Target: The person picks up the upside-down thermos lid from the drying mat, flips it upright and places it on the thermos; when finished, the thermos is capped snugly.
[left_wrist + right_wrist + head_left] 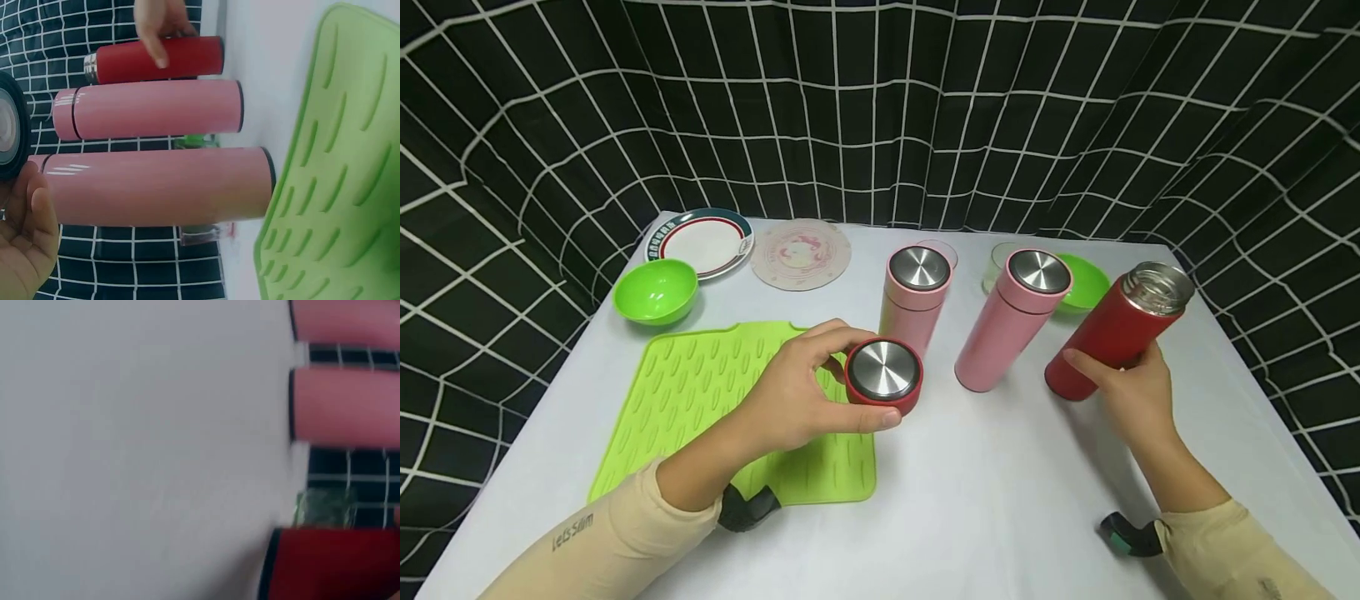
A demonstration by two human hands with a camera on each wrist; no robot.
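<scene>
At the far left of the white table (970,508), a green bowl (657,293) is seen upright in front of a plate (706,243) banded in dark green and red; whether they touch cannot be told. Just right of the plate, a round mat (801,255) printed in pink is laid flat. Nearer the person, a ribbed green mat (681,404) is laid flat and partly covered from view by the left hand (797,387). By this hand a red lid (884,375) is gripped at its rim, fingers and thumb curled round it; the lid is held raised, steel top up, well clear of the table.

To the right, a first pink flask (912,310) is stood upright with its steel-topped lid on; a clear glass (947,250) is partly hidden behind it. A second pink flask (1009,325), likewise lidded, is stood upright next in the row. Behind it are placed another clear glass (997,262) and a second green bowl (1084,283), both partly hidden.

At the right end, a red flask (1105,337) is stood upright, its steel mouth uncovered. Its lower body is gripped by the right hand (1131,392), the thumb laid across the near side.
</scene>
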